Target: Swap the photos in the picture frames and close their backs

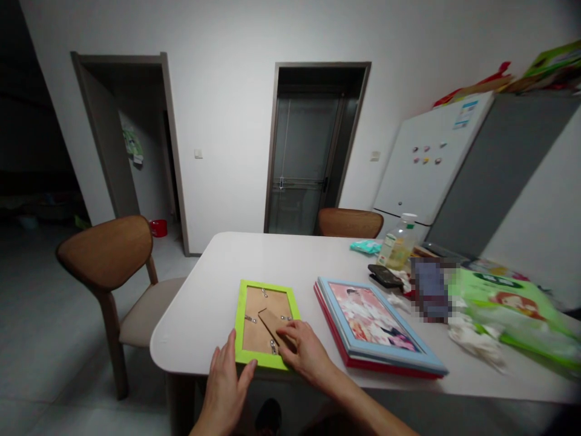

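A green picture frame lies back side up near the table's front edge, with a brown backing board and several metal clips inside its rim. My left hand rests at the frame's lower left corner, thumb and fingers apart, holding nothing. The fingers of my right hand are closed on the brown stand flap of the backing, over the frame's lower right part. Right of my right hand lies a stack of frames, a blue one with a picture on top and a red one beneath.
On the table's right side are a bottle, a black wallet-like item, crumpled tissues, a green package and a blurred-out object. Wooden chairs stand at the left and far side of the white table.
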Motion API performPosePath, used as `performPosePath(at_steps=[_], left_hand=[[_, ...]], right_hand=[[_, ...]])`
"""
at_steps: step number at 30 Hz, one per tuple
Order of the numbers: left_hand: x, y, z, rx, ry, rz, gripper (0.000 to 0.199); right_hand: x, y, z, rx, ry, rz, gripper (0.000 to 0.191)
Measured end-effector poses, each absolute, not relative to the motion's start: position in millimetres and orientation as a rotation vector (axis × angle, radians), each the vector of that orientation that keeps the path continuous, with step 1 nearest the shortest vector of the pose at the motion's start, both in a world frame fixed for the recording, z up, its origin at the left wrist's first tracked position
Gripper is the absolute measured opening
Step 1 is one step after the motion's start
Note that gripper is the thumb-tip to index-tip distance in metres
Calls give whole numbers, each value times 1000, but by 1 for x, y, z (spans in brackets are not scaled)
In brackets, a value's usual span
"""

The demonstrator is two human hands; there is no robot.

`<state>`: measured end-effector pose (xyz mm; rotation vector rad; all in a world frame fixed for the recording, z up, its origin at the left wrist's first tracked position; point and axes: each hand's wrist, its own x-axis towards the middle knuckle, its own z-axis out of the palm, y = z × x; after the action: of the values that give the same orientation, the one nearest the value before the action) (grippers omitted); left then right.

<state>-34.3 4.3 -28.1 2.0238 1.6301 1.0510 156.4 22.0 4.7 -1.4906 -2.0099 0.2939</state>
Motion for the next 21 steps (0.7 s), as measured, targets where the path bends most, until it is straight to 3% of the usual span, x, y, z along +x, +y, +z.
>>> performPosePath(at_steps=[14,21], left_hand=[[-37,8,-38,2439,1607,853,50],[-39,14,-13,2454,1384,732,22]], right_hand=[[163,30,11,-1450,-2232,360,28],[158,39,24,-1100,-2546,367,20]])
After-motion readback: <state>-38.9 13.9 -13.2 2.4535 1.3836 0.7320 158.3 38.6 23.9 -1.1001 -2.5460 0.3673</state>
